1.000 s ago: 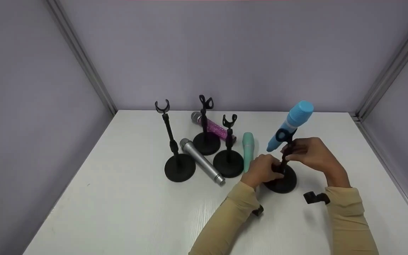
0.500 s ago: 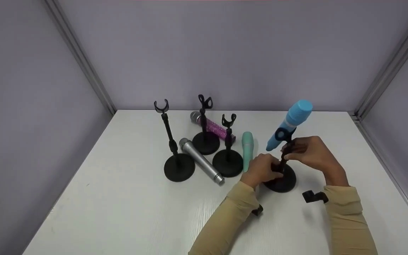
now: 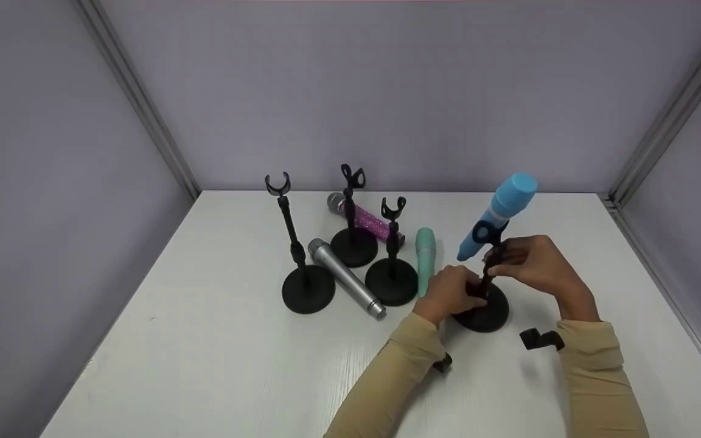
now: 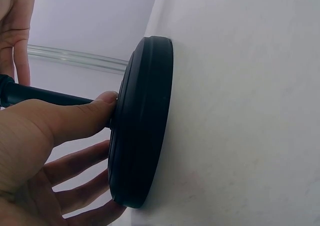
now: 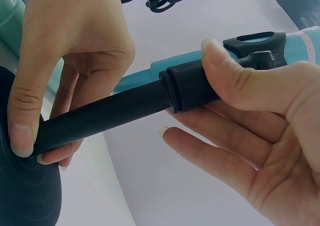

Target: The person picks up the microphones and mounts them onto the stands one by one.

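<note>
A blue microphone sits tilted in the clip of a black microphone stand on the right of the table. My left hand grips the bottom of that stand's pole, thumb down at the round base. Higher up, just under the clip, my right hand pinches the pole's thicker collar between thumb and fingers. The base stands flat on the table in the left wrist view. Left of my left hand lies a mint-green microphone, its lower end partly hidden by that hand.
Three more black stands, a left one, a rear one and a middle one, hold no microphones. A silver microphone and a glittery pink microphone lie among them. Grey walls surround the white table.
Both hands keep the same hold on the stand. Nothing on the table has visibly moved; only the camera view shifts very slightly.
</note>
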`<state>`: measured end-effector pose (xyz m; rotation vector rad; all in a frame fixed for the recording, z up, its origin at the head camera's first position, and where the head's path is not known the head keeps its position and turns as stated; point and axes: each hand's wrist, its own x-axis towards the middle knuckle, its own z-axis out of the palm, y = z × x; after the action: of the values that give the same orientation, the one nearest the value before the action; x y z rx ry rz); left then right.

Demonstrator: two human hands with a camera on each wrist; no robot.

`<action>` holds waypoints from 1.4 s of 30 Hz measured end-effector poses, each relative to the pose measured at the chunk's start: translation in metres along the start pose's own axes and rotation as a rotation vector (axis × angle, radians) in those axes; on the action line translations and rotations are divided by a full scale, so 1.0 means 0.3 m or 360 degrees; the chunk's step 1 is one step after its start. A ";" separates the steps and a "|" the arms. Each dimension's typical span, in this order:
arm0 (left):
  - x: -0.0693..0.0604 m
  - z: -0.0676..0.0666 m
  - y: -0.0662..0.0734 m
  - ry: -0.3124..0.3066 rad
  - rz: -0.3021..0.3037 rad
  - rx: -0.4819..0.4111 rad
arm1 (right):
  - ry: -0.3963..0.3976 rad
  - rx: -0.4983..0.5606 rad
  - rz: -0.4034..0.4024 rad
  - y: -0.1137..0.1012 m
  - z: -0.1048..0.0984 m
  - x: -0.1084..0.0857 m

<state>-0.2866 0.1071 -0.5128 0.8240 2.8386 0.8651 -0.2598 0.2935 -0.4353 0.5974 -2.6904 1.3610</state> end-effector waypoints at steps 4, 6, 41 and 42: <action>0.000 -0.002 -0.002 -0.0001 -0.0006 -0.0026 | -0.0002 -0.0066 -0.0015 -0.005 0.002 0.002; 0.000 -0.004 -0.003 0.0000 -0.0012 -0.0037 | -0.0010 -0.0090 -0.0020 -0.004 0.002 0.004; -0.001 -0.003 0.015 -0.0016 -0.0015 -0.0010 | -0.0066 -0.0174 -0.0107 -0.013 -0.015 -0.014; -0.002 -0.005 0.014 -0.0019 -0.0020 -0.0006 | -0.0069 -0.0173 -0.0117 -0.012 -0.014 -0.012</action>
<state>-0.2845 0.1090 -0.5096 0.8069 2.8279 0.8613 -0.2557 0.2959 -0.4308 0.7152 -2.7247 1.1895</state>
